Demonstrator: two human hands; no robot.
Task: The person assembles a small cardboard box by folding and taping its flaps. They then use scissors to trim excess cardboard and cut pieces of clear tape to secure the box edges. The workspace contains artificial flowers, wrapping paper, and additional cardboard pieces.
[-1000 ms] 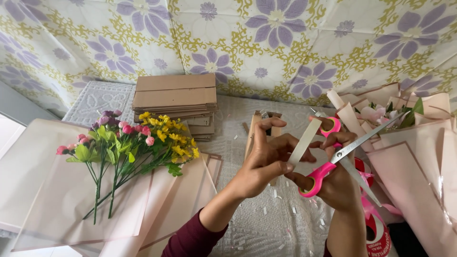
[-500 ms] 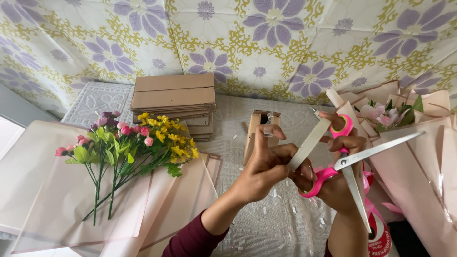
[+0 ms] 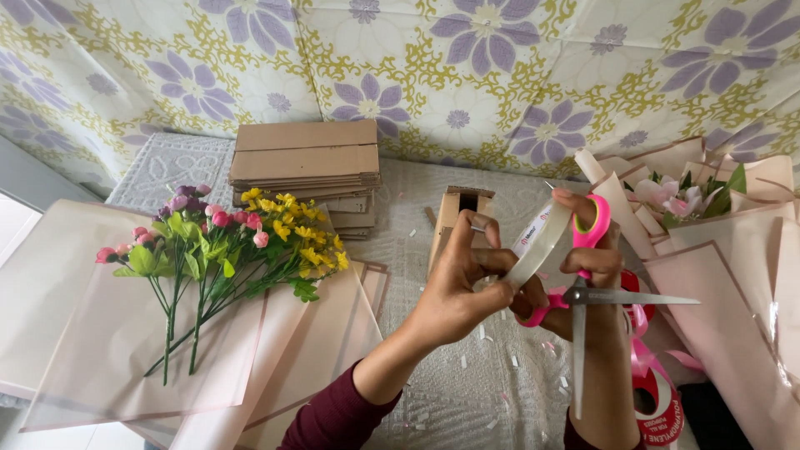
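Right hand (image 3: 587, 275): at 4 o'clock, grip through the pink scissors (image 3: 583, 292), blades spread wide
Left hand (image 3: 458, 287): grip pinching the tape strip (image 3: 537, 242) tight, just left of the blades
Tip: hold the strip flat, then snip
Flowers (image 3: 221, 242): 9 o'clock on the desk (image 3: 467, 392)

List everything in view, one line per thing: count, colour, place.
artificial flowers: one bunch, pink, purple and yellow, on pink sheets at left
wrapping sheets: several, pale pink, left foreground
flat cardboard boxes: one stack, brown, centre back
small cardboard box: one, brown, upright behind the hands
wrapped bouquets: several, pink paper, right
ribbon roll: one, red and pink, lower right
floral cloth: one, yellow and purple, backdrop
tape strip: one, clear, between the hands
scissors: one, pink handles, open, right hand
left hand: pinching tape
right hand: holding scissors
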